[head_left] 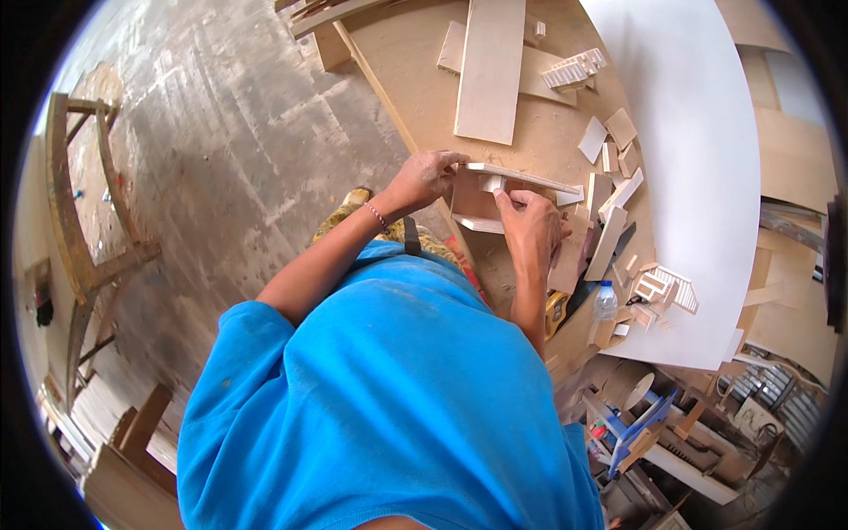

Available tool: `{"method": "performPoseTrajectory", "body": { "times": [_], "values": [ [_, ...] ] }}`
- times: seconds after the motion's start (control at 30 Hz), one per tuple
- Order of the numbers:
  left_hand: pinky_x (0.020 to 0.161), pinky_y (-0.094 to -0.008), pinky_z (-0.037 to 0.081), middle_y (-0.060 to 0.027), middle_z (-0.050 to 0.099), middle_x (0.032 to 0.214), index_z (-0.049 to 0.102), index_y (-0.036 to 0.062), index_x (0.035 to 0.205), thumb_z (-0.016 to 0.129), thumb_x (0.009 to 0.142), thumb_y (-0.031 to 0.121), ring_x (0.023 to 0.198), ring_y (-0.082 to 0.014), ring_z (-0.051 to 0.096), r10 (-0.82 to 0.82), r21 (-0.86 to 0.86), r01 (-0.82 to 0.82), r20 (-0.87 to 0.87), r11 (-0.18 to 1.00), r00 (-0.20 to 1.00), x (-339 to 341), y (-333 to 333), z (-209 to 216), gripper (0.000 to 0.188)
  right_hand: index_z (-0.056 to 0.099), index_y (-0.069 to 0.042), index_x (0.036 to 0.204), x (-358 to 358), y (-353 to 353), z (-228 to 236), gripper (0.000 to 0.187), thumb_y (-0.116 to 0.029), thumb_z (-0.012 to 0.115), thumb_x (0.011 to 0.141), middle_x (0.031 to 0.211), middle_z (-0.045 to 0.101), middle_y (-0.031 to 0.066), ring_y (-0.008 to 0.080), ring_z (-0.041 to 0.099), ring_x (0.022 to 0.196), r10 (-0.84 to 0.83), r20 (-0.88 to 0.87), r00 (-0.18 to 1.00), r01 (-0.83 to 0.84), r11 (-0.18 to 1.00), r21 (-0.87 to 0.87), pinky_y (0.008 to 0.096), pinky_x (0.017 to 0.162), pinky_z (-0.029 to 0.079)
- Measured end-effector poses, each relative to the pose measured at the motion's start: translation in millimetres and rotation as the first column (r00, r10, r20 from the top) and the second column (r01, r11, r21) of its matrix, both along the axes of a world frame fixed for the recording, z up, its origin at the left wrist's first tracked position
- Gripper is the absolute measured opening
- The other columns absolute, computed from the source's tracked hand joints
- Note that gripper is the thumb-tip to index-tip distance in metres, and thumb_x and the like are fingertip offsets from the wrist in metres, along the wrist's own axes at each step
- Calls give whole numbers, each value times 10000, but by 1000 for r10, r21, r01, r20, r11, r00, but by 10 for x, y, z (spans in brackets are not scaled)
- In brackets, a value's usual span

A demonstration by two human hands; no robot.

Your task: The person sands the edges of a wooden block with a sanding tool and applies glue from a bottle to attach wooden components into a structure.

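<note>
1. Head view: an open, oblong box of pale-faced wood (473,201) is gripped at its left end by the left hand (428,179).
2. A small, whitish wooden block (492,183) inside it is touched by the right hand's (534,225) thumb; whether it's pinched cannot be told.
3. The box's long axis is stretched rightward from the left fingers; the block is found just beyond the right thumb, the nearer hand.

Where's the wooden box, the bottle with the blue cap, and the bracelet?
Wooden box (469,200), head view: inner wall.
Bottle (606,305), head view: clear side.
Bracelet (375,214), head view: middle of band.
</note>
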State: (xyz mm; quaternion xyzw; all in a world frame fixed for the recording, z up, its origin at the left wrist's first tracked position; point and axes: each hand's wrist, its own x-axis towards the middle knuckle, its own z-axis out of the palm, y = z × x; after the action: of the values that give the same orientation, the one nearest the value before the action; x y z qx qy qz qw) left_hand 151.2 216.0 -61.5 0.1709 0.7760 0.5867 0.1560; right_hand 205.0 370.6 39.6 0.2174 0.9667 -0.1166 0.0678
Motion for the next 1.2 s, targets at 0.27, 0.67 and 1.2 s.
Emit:
{"method": "performPoseTrajectory", "body": {
  "times": [0.27, 0.67, 1.2],
  "values": [
    [674, -365, 467, -135, 606, 768, 592, 74, 1077, 557, 684, 16, 729, -301, 583, -172, -156, 154, -107, 976, 979, -146, 38, 12, 399, 706, -129, 784, -87, -99, 10, 306, -418, 630, 721, 681, 653, 85, 251, 608, 721, -95, 38, 995, 94, 995, 20, 385, 754, 285],
    [718, -420, 468, -161, 634, 838, 621, 118, 1056, 544, 719, 83, 819, -328, 582, -294, -212, 277, -56, 937, 954, -290, 135, -86, 348, 653, -136, 601, -109, -161, -119, 274, -377, 633, 730, 558, 587, 112, 276, 580, 624, -73, 27, 997, 71, 993, 91, 378, 687, 269],
    [706, -402, 466, -156, 626, 831, 636, 134, 1041, 550, 723, 103, 795, -315, 580, -319, -276, 270, -147, 922, 936, -321, 141, -127, 331, 642, -127, 593, -92, -161, -177, 254, -346, 662, 719, 585, 592, 93, 261, 562, 661, -77, -8, 997, 78, 994, 81, 383, 711, 276]
  ]
}}
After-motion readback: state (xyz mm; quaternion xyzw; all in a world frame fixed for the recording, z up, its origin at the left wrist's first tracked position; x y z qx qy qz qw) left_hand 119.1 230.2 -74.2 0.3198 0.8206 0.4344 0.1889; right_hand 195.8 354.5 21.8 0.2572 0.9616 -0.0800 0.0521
